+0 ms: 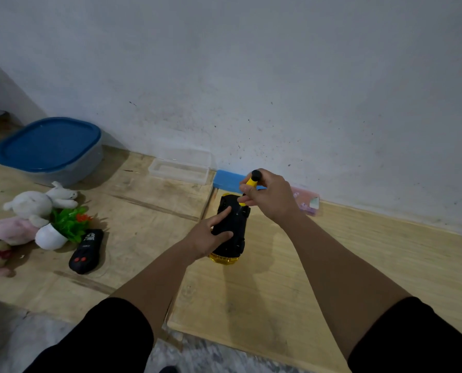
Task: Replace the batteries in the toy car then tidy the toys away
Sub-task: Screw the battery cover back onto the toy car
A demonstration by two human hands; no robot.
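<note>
1. The toy car lies upside down on the wooden floor near the middle of the scene, its black underside up and a yellow body showing at the near end — turned this way, I judge, so the battery cover can be reached.
2. The left hand presses down on the car's underside, thumb curled over the near part and forefinger stretched toward the far end; it looks placed to keep the car from sliding or rocking while the tool works.
3. The right hand is closed around a yellow-handled screwdriver with a black cap, held nearly upright with its tip down at the far end of the underside. Whether the tip sits in a screw is too small to tell.
4. My reading is that this is the cover-screw step, so the battery swap is early and the tidying is not begun.
5. To the left lie the toys awaiting tidying: a white plush rabbit, a pink plush, a small plastic plant in a white pot, and a black remote control with two red buttons. The remote carries pale markings, but they are too blurred to read.
6. Far left stands a tub with a blue lid — a likely home for the toys. Along the wall rest a clear plastic box, a blue box and a pink case; no legible writing shows on any.
</note>
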